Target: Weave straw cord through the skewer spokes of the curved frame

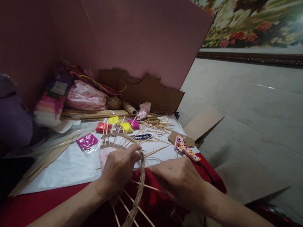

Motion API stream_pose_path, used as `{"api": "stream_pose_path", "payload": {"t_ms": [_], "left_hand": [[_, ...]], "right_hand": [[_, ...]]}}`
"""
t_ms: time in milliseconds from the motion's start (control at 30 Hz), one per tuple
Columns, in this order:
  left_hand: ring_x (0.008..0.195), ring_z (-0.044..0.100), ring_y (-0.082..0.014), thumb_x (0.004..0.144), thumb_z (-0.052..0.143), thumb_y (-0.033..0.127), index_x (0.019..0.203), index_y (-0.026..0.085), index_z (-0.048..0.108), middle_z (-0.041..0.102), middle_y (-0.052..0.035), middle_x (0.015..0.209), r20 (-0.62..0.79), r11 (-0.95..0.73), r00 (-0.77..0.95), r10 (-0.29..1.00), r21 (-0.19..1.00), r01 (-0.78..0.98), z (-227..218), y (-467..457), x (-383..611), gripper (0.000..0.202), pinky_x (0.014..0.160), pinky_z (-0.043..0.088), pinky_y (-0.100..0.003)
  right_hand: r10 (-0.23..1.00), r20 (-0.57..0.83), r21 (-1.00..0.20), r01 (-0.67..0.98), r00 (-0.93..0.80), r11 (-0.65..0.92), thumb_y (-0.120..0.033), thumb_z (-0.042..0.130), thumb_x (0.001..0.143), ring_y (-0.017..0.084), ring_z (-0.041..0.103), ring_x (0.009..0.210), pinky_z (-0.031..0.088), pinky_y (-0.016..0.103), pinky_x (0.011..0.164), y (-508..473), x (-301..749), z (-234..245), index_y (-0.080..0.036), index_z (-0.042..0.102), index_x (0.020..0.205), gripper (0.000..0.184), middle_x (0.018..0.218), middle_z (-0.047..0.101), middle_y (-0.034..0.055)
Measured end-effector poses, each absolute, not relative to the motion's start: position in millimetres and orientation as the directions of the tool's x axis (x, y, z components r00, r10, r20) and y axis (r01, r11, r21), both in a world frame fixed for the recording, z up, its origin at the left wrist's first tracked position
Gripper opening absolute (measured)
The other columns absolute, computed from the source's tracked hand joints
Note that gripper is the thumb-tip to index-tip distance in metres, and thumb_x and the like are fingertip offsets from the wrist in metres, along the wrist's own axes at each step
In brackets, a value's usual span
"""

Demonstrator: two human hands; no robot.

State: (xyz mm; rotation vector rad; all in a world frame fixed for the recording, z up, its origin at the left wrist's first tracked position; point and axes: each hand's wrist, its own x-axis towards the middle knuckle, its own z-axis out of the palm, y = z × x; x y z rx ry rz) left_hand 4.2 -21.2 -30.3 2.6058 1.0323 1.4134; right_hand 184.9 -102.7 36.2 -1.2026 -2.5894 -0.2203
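Note:
My left hand [118, 169] is closed on a curved band of brown twine weaving [140, 187] above the table's front edge. Thin wooden sticks [149, 218] pass through this band and spread outward like spokes. To the right of it, my right hand [181, 179] is closed, its fingertips pinched together near the band. A thin loose strand of twine [152, 159] runs between the band and the right fingers, which appear to hold it. Behind my left hand shows a piece of white cloth with pink dots [103, 157], partly hidden by the hand.
On the white sheet [62, 171] lie yellow packets [126, 127], a red packet [103, 127], a magenta packet [87, 142], a dark blue cutter [143, 137] and scattered sticks. A flower-patterned glue gun [187, 149] rests at right. Twine balls [113, 103] and cardboard [148, 91] stand behind.

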Motion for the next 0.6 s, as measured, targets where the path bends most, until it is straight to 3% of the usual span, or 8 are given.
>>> {"api": "stream_pose_path", "payload": {"t_ms": [133, 300, 433, 600], "left_hand": [[0.062, 0.066, -0.0162, 0.079, 0.056, 0.012, 0.099, 0.020, 0.054, 0.071, 0.0007, 0.072, 0.737, -0.760, 0.308, 0.602, 0.411, 0.503, -27.3, -20.6, 2.8, 0.021, 0.058, 0.047, -0.027], [0.065, 0.067, -0.0155, 0.077, 0.058, 0.012, 0.099, 0.022, 0.052, 0.072, 0.0042, 0.071, 0.681, -0.727, 0.291, 0.672, 0.534, 0.431, -21.3, -20.6, -0.2, 0.024, 0.061, 0.048, -0.026], [0.066, 0.068, -0.0155, 0.077, 0.058, 0.012, 0.100, 0.022, 0.051, 0.072, 0.0047, 0.071, 0.686, -0.731, 0.292, 0.667, 0.528, 0.432, -21.9, -20.9, -0.2, 0.025, 0.062, 0.049, -0.026], [0.064, 0.068, -0.0158, 0.077, 0.058, 0.012, 0.098, 0.021, 0.052, 0.072, 0.0029, 0.071, 0.731, -0.759, 0.292, 0.617, 0.454, 0.465, -23.6, -20.4, 2.2, 0.024, 0.061, 0.048, -0.026]], "right_hand": [[0.745, 0.327, -0.153, 0.746, -0.581, 0.649, -0.016, 0.045, 0.085, 0.012, 0.056, 0.061, 0.034, 0.024, 0.054, -108.7, 187.1, 37.6, -0.014, 0.064, 0.083, 0.018, 0.067, 0.064, 0.0042], [0.844, 0.305, -0.530, 0.658, -0.441, 0.535, -0.015, 0.048, 0.084, 0.010, 0.056, 0.062, 0.041, 0.021, 0.059, -108.6, 192.1, 40.4, -0.014, 0.067, 0.091, 0.021, 0.072, 0.067, 0.0031], [0.916, 0.154, -0.764, 0.544, -0.370, 0.348, -0.013, 0.050, 0.081, 0.009, 0.053, 0.060, 0.039, 0.019, 0.053, -102.3, 196.7, 33.8, -0.015, 0.069, 0.092, 0.022, 0.069, 0.065, 0.0003], [0.914, 0.063, -0.913, 0.346, -0.402, 0.215, -0.014, 0.054, 0.078, 0.009, 0.058, 0.069, 0.043, 0.020, 0.061, -94.9, 195.9, 21.9, -0.017, 0.070, 0.096, 0.025, 0.082, 0.069, 0.0019]]}}
